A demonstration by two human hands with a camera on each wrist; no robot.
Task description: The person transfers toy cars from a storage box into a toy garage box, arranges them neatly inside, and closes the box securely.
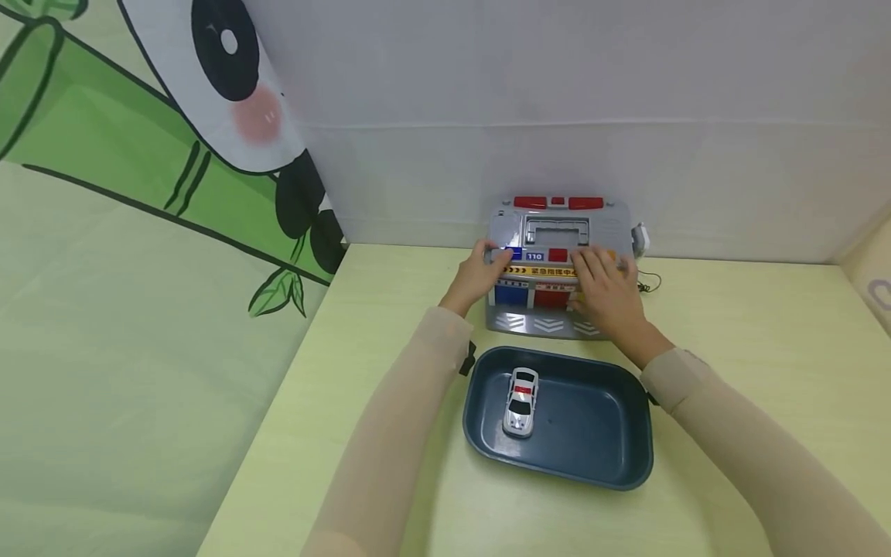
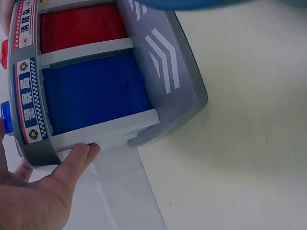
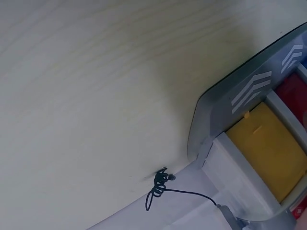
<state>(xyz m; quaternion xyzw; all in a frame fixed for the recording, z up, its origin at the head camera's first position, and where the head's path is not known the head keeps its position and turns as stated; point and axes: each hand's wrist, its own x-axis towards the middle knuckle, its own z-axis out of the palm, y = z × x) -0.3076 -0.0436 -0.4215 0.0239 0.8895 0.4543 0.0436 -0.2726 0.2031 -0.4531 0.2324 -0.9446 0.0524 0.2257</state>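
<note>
A grey toy rescue station (image 1: 508, 228) stands at the far side of the table, with red, blue and yellow buttons along its roof edge. My left hand (image 1: 479, 275) grips its left end, thumb on top beside the blue button (image 1: 513, 253). In the left wrist view, fingers of that hand press the side wall next to the blue door (image 2: 96, 91). My right hand (image 1: 611, 298) lies over the station's right front, fingers extended on the roof edge, partly covering the yellow button. The yellow door (image 3: 268, 148) is down in the right wrist view, where little of the hand shows.
Nearer me sits a dark blue tray (image 1: 581, 433) holding a white toy car (image 1: 520, 402) with a red roof stripe. A coiled black cord (image 3: 159, 184) trails from the station's right side. Behind stands a pale cloth-covered wall (image 1: 418, 170).
</note>
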